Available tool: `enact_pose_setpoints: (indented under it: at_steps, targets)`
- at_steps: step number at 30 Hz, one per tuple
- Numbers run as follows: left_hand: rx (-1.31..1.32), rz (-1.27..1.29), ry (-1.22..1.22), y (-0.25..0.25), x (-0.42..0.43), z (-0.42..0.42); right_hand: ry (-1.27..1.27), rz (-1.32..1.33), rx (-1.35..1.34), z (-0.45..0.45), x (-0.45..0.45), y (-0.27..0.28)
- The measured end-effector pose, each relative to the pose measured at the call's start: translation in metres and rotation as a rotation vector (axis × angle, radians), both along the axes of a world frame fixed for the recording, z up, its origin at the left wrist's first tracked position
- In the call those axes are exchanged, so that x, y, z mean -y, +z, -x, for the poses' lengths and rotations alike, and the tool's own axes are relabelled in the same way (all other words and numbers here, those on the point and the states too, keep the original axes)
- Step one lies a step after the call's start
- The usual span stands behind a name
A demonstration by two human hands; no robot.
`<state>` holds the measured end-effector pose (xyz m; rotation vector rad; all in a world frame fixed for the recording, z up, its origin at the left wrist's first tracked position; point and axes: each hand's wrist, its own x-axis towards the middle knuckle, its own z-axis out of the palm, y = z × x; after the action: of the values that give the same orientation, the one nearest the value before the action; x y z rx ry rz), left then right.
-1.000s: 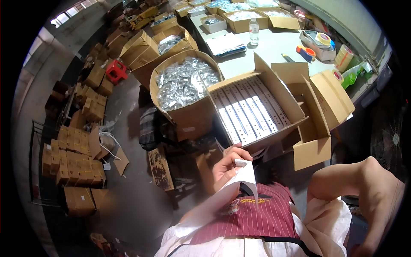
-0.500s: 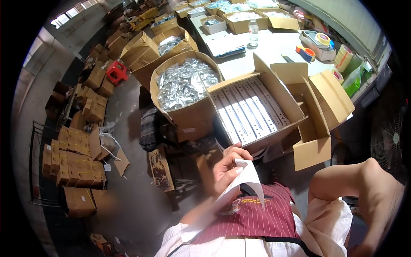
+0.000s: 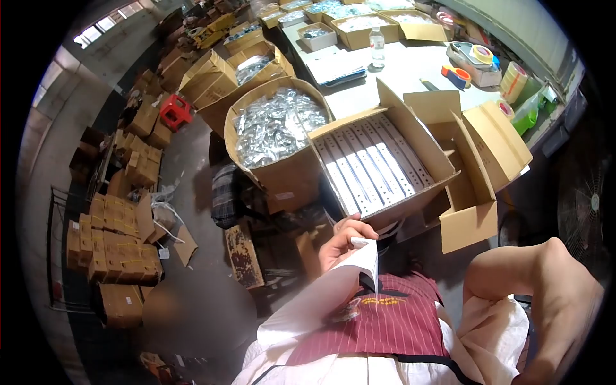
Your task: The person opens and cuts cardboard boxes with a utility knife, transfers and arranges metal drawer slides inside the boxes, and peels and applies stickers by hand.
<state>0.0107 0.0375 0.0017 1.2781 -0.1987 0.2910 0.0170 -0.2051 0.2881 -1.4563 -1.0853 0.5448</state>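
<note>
My left hand (image 3: 346, 242) is closed, its fingers and thumb pinching a white sheet of paper (image 3: 314, 298). The sheet curls and hangs down over my red striped apron (image 3: 398, 324). Just beyond the fingertips stands an open carton (image 3: 405, 204), packed with rows of long white strips with small holes (image 3: 369, 163). My right arm (image 3: 552, 282) bends sharply at the elbow at the right. Its forearm runs down to the lower edge, and the right hand is outside the picture.
Left of the carton is a big round-topped box (image 3: 279, 176) of clear-bagged metal parts. An open flapped carton (image 3: 471, 179) stands at its right. The table (image 3: 410, 67) bears a bottle (image 3: 377, 48), tape rolls and boxes. A red stool (image 3: 175, 111) and stacked cartons (image 3: 125, 253) stand left; a fan (image 3: 587, 205), right.
The paper has turned in my left hand: its lower part now curls wider to the left and its hanging corner has shifted left. The left hand and right arm have barely moved.
</note>
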Motion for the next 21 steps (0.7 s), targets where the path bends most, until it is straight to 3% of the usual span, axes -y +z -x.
enact_pose_setpoints:
  at_steps: [21]
  targets:
    - [-0.029, 0.013, -0.058, 0.0, -0.005, 0.0, 0.089, -0.36, 0.017, -0.005, 0.003, -0.022]
